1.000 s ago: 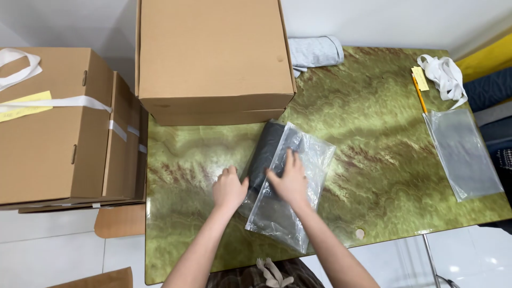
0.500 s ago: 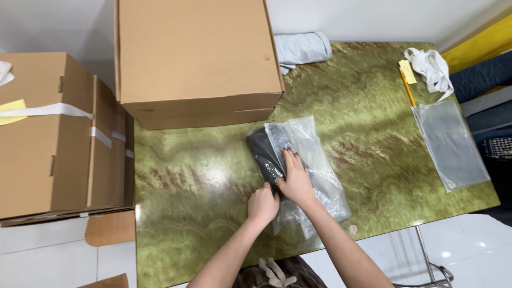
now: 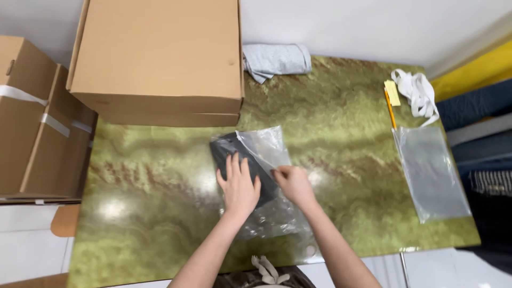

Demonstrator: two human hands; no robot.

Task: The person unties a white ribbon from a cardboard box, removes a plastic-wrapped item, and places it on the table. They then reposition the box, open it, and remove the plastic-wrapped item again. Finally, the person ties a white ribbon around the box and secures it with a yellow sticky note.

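- A large cardboard box (image 3: 160,58) is seen on the green desk (image 3: 346,106), behind the dark folded garment (image 3: 234,154).
- The left hand (image 3: 238,186) is laid flat on the garment, fingers (image 3: 232,166) spread.
- The clear plastic bag (image 3: 266,152) over the garment is pinched by the right hand (image 3: 293,184).
- A second clear bag (image 3: 434,173) is seen well right of the garment.

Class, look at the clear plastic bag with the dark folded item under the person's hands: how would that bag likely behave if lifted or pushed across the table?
The clear plastic bag looks thin and crinkled, so it would probably flop when lifted. On the glossy green table it may slide easily. The dark folded item lies flat, so rolling seems unlikely.
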